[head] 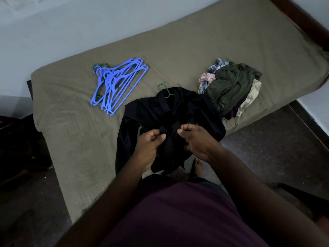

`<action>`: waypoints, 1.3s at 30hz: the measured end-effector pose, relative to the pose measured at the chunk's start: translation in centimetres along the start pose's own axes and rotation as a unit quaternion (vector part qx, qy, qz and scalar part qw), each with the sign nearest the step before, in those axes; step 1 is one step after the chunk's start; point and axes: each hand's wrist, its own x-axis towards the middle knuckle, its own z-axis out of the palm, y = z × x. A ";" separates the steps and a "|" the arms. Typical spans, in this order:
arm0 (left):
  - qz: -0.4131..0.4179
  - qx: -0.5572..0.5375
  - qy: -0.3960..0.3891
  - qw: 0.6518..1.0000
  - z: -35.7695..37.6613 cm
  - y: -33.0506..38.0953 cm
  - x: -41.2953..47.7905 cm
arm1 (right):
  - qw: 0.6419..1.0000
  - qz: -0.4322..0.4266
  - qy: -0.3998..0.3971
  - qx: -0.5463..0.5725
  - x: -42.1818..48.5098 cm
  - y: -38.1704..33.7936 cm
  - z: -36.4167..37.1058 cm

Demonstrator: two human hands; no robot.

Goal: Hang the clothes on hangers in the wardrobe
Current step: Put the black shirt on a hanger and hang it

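A black garment (156, 111) lies on the near edge of the bed (71, 122), and the green hook of a hanger (164, 90) sticks out at its collar. My left hand (151, 148) and my right hand (195, 141) both pinch the garment's front fabric near its middle, close together. Several blue hangers (117, 84) are heaped on the bed to the left. On the right of the bed sits a pile of clothes (231, 88) with an olive green piece on top. The wardrobe is not in view.
The bed has an olive-brown sheet and stands against a pale wall (53, 32). Dark floor (276, 148) runs to the right of the bed. A dark piece of furniture (16, 139) stands at the left. My bare foot (196, 168) shows below the garment.
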 end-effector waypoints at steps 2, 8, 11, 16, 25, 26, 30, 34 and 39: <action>-0.005 -0.051 0.002 0.999 -0.6 0.5 0.1 | 0.997 -0.020 0.024 0.076 0.2 -0.2 -0.2; -0.023 -0.116 -0.039 0.992 -1.8 1.7 -0.1 | 0.993 -0.051 0.041 0.097 -0.3 -0.9 -0.2; -0.021 -0.130 -0.068 0.989 -1.6 1.8 -0.4 | 0.991 -0.056 0.071 0.094 -0.4 -0.7 0.6; -0.023 -0.136 -0.123 0.983 -1.0 2.0 -1.5 | 0.991 -0.065 0.049 0.107 -0.8 -0.5 1.7; 0.024 0.191 -0.167 0.967 -1.5 1.1 -1.8 | 0.999 -0.023 0.027 -0.031 -2.3 0.2 2.3; 0.028 0.229 -0.170 0.958 -1.5 1.1 -1.9 | 0.997 -0.028 0.045 -0.062 -2.3 0.4 2.3; 0.039 0.206 -0.045 0.977 -0.6 1.2 -1.9 | 0.990 -0.053 0.077 -0.110 -2.5 1.0 2.2; -0.017 0.126 -0.019 0.992 0.3 1.2 -1.5 | 0.985 -0.080 0.072 -0.134 -3.0 1.2 2.2; -0.034 0.102 0.001 0.994 0.6 1.2 -1.2 | 0.988 -0.074 0.039 -0.129 -3.4 0.7 1.7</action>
